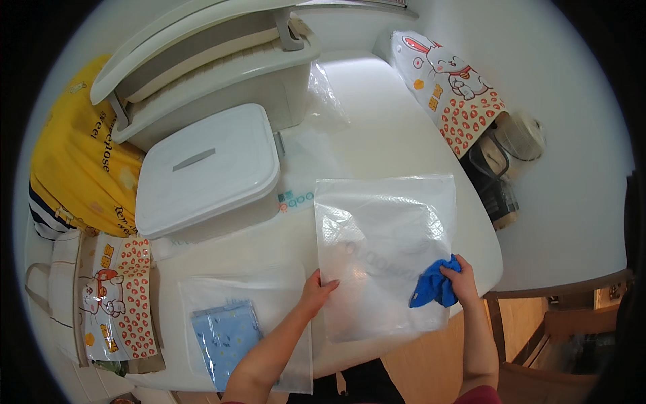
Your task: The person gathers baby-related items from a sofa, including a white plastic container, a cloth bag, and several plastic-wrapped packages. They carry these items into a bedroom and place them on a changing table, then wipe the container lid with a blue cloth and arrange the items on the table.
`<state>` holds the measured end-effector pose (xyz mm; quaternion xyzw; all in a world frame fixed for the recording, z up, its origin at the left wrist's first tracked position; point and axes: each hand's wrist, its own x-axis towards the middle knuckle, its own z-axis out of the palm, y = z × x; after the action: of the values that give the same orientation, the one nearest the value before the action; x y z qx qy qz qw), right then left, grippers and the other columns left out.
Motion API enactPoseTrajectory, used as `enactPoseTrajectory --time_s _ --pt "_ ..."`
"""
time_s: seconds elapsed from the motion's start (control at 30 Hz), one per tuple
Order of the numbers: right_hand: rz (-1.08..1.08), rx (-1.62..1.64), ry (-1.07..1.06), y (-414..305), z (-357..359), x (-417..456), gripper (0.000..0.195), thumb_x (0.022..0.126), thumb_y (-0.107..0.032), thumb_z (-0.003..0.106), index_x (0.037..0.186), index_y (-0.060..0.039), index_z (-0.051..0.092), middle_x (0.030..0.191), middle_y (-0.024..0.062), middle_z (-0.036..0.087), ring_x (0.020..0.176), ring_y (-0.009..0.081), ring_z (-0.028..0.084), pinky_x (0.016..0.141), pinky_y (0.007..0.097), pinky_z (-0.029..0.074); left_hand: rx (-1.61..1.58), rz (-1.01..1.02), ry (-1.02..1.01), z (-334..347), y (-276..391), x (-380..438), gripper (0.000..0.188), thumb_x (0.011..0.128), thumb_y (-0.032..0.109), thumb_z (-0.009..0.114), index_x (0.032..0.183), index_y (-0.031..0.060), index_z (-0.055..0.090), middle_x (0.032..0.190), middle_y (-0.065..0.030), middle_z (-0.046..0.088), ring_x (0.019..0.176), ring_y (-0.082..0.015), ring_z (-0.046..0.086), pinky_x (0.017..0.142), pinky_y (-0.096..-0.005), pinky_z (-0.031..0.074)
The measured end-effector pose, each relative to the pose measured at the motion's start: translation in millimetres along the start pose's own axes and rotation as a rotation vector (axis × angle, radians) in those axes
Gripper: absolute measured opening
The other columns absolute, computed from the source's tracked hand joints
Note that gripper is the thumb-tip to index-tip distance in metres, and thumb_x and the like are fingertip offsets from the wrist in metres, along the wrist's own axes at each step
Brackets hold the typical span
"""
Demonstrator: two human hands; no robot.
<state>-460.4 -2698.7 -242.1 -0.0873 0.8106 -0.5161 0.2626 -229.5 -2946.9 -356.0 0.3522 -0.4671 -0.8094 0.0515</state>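
Observation:
A translucent plastic zip bag (378, 217) is held over the front edge of the white table (373, 146). My left hand (319, 294) grips its left side, thumb on top. At its lower right, my right hand (462, 280) clutches a crumpled blue cloth (431, 288); whether those fingers also pinch the bag's edge is hard to see. Faint printing shows on the bag. To the left of my left forearm, a folded light-blue patterned item in clear plastic (227, 331) lies on another translucent bag (292, 348).
A white lidded plastic box (209, 171) sits at the left, before a larger bin with a raised lid (217, 86). Yellow printed fabric (86, 151) and a rabbit-print bag (118, 298) line the left side. Another rabbit-print bag (444, 81) and a small fan (520, 136) stand at the right.

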Motion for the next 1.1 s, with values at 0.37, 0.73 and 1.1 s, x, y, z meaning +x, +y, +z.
enactPoseTrajectory --time_s 0.37,0.73,1.1 --pt "0.013 0.265 -0.119 -13 -6 185 0.019 0.076 -0.001 0.061 0.095 0.0015 0.058 0.083 0.0063 0.061 0.073 0.0143 0.058 0.069 0.0260 0.048 -0.083 -0.027 0.155 43 46 108 0.041 0.080 0.007 0.063 0.118 -0.0010 0.050 0.107 -0.0107 0.059 0.095 -0.0189 0.057 0.082 -0.0321 0.047" --pt "-0.106 0.475 -0.093 -48 -9 322 0.020 0.078 -0.002 0.060 0.097 0.0012 0.058 0.088 0.0066 0.061 0.079 0.0152 0.058 0.072 0.0269 0.048 -0.222 0.247 0.393 60 122 195 0.031 0.087 0.015 0.054 0.116 0.0035 0.050 0.096 -0.0085 0.061 0.090 -0.0161 0.058 0.076 -0.0301 0.048" --pt "-0.295 0.270 -0.316 -217 50 486 0.035 0.080 -0.013 0.062 0.111 -0.0015 0.053 0.095 0.0084 0.061 0.088 0.0183 0.058 0.079 0.0300 0.049 -0.906 -0.468 0.381 -11 -44 258 0.032 0.084 0.038 0.061 0.072 0.0091 0.055 0.066 0.0016 0.057 0.050 -0.0023 0.045 0.037 -0.0140 0.028"
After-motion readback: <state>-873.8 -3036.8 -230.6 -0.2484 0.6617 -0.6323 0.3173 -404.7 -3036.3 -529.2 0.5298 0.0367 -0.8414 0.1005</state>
